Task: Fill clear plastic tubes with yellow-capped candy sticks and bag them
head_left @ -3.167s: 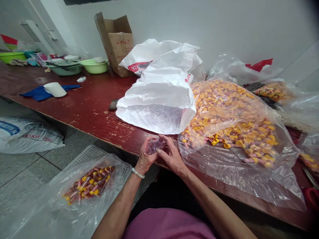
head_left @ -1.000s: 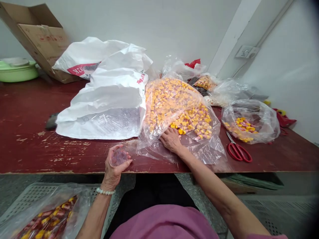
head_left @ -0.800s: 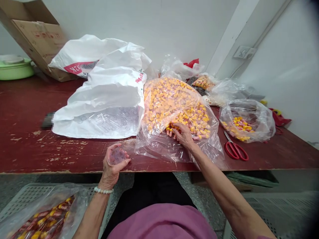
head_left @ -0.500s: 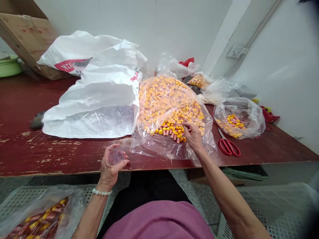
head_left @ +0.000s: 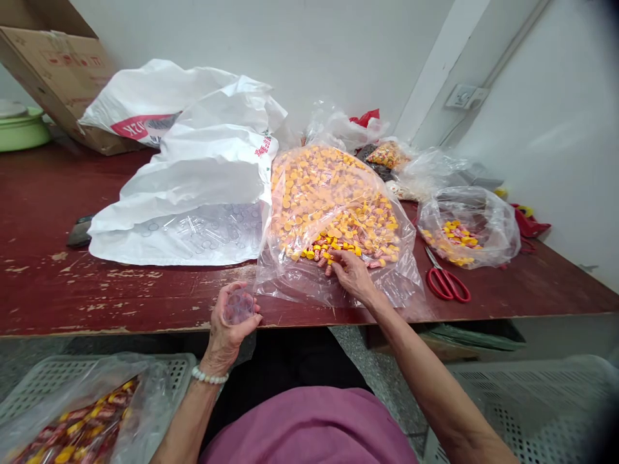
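Observation:
My left hand (head_left: 235, 322) is closed round a clear plastic holder (head_left: 238, 307) with round compartments, just over the table's front edge. On the right, my right hand (head_left: 352, 276) reaches into the mouth of a large clear plastic bag (head_left: 309, 290). Its thumb and fingertips pinch at one of the small yellow-capped pieces (head_left: 329, 256) with red speckled bodies. Many more of these pieces (head_left: 329, 187) fill the bag behind. To the left lies an open white sack (head_left: 193, 174) with clear plastic holders (head_left: 207, 229) in its mouth.
Red-handled scissors (head_left: 447, 283) lie right of the big bag. Beyond them stands a smaller clear bag (head_left: 503, 232) of yellow-capped pieces. A cardboard box (head_left: 68, 77) and a green basin (head_left: 24, 132) sit at the back left. A crate (head_left: 178, 368) stands below the table at left.
My right hand has moved left and slightly toward me along the loose pieces. My left hand, still holding the clear holder, has shifted slightly right in view.

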`<state>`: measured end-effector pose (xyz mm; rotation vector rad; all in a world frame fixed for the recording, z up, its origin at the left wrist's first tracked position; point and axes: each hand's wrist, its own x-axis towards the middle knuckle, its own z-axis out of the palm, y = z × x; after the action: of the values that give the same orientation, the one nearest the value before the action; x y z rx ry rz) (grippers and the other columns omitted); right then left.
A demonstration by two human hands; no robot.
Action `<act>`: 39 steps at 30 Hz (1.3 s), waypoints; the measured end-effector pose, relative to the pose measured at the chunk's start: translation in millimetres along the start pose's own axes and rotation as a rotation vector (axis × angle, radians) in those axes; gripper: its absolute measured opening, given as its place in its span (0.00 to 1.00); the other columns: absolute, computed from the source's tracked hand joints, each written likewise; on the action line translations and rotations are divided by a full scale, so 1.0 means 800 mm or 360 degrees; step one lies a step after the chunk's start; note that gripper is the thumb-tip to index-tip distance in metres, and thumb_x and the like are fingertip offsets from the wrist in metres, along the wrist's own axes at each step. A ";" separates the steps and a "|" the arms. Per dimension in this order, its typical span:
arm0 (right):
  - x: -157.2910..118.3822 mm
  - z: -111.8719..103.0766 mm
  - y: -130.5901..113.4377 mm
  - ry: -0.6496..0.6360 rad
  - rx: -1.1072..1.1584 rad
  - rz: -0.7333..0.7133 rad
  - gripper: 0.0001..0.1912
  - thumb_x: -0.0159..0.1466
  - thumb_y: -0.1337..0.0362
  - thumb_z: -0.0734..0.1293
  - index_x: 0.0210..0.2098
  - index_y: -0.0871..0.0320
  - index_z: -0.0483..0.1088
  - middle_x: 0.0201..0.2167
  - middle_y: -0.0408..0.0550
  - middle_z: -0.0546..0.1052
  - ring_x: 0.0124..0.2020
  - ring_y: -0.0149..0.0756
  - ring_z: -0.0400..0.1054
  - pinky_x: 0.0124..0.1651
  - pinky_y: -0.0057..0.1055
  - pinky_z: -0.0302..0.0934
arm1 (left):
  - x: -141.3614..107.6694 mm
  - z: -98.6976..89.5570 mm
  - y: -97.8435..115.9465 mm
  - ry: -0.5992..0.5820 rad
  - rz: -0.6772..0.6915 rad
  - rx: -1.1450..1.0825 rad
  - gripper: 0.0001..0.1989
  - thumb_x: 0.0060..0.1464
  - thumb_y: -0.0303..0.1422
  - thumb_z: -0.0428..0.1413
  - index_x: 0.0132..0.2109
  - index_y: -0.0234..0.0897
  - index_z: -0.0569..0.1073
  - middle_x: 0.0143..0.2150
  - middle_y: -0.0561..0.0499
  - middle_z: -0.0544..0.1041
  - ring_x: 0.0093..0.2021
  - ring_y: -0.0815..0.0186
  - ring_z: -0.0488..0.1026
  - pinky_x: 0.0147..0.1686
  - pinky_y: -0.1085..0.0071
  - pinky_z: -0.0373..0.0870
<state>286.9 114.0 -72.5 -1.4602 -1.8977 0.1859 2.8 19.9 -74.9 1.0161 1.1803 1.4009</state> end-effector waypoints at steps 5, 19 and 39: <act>0.011 -0.003 -0.003 0.0066 0.0025 0.0053 0.13 0.61 0.69 0.57 0.41 0.61 0.69 0.38 0.53 0.75 0.42 0.39 0.68 0.47 0.36 0.60 | 0.001 0.003 -0.008 -0.0035 0.0039 0.0001 0.32 0.36 0.27 0.65 0.51 0.42 0.65 0.37 0.53 0.69 0.34 0.67 0.73 0.32 0.71 0.73; -0.002 0.032 -0.039 -0.0204 0.0135 0.0203 0.11 0.61 0.60 0.63 0.38 0.60 0.71 0.36 0.50 0.76 0.36 0.37 0.69 0.40 0.33 0.62 | -0.005 0.009 0.004 -0.0254 0.0093 0.0220 0.30 0.39 0.24 0.60 0.50 0.41 0.61 0.37 0.54 0.67 0.34 0.68 0.71 0.33 0.72 0.69; -0.038 -0.024 -0.163 -0.0212 0.0351 -0.0756 0.25 0.59 0.78 0.55 0.55 0.56 0.59 0.41 0.50 0.73 0.43 0.37 0.64 0.46 0.37 0.61 | -0.014 0.026 0.019 -0.0481 0.0403 0.0520 0.30 0.37 0.18 0.54 0.50 0.37 0.62 0.45 0.49 0.68 0.42 0.65 0.68 0.43 0.70 0.66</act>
<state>199.3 36.0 -5.0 -0.8414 -2.1946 0.2615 21.9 11.5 -56.2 1.5942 1.1004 1.2086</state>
